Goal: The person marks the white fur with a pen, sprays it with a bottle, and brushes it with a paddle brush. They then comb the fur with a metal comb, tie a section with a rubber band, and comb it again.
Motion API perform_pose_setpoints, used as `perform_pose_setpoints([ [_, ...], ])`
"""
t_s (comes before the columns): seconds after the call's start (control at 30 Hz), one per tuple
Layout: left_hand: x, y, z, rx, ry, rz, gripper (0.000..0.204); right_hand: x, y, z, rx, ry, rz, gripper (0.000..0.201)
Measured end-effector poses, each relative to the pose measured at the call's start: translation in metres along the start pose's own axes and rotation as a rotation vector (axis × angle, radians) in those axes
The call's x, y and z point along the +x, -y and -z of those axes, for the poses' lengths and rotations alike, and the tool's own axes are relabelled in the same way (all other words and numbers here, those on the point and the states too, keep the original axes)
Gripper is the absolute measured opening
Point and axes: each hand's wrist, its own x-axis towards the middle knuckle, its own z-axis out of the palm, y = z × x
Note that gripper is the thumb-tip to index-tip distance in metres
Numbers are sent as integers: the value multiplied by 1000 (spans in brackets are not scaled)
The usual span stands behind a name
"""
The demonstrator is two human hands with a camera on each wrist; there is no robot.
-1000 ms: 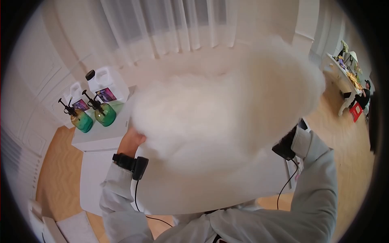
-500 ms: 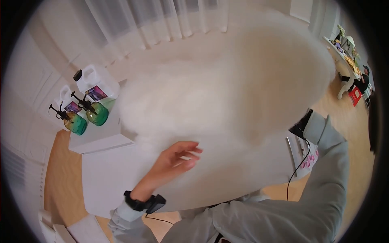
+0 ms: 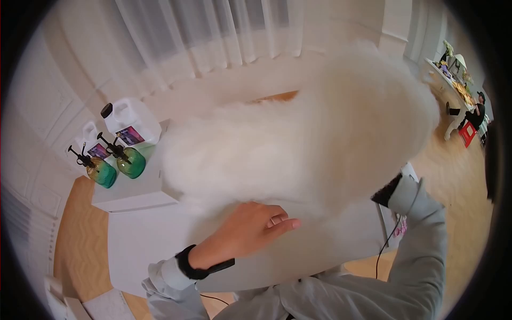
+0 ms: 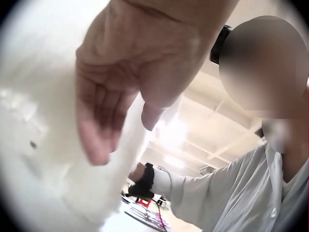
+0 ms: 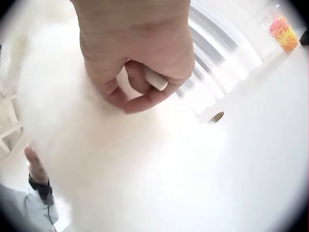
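A large white fluffy mass spreads above the table, with a taller blurred lobe at its right. My left hand is at its near lower edge, the fingers loosely bent and holding nothing. In the left wrist view the left hand hangs beside the white fluff; whether it touches is unclear. The right wrist view shows my right hand with curled fingers pinching the fluff at its edge. A small pale piece lies among those fingers; I cannot tell what it is. The head view hides the right hand behind the lobe.
Two green-amber spray bottles and white jugs stand on a white box at the left. Metal tools and pink items lie at the table's right edge. A seated person is far right.
My left hand has come away from the fluff's left side and moved right, to its near edge. The right hand still holds on; the fluff has shifted slightly.
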Motion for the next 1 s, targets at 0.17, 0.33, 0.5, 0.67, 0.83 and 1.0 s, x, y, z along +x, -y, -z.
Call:
perform_pose_setpoints([
  [0.17, 23, 61, -44, -538, -119, 341, 37, 13, 12, -3, 42, 3, -19, 21],
  [0.33, 39, 63, -78, -1578, -497, 10, 29, 8, 16, 0, 68, 4, -21, 21],
  [0.5, 42, 34, -60, -1682, -623, 107, 29, 12, 27, -11, 97, 2, -19, 20],
  [0.67, 36, 35, -43, -1556, -457, -61, 60, 2, 23, -16, 128, 6, -32, 20],
  [0.83, 38, 21, -11, -1708, -381, -31, 43, 1, 7, -46, 175, 14, -74, 20],
  [1.0, 44, 18, 24, -1686, -308, 20, 41, -12, -7, -51, 225, 11, -124, 19],
])
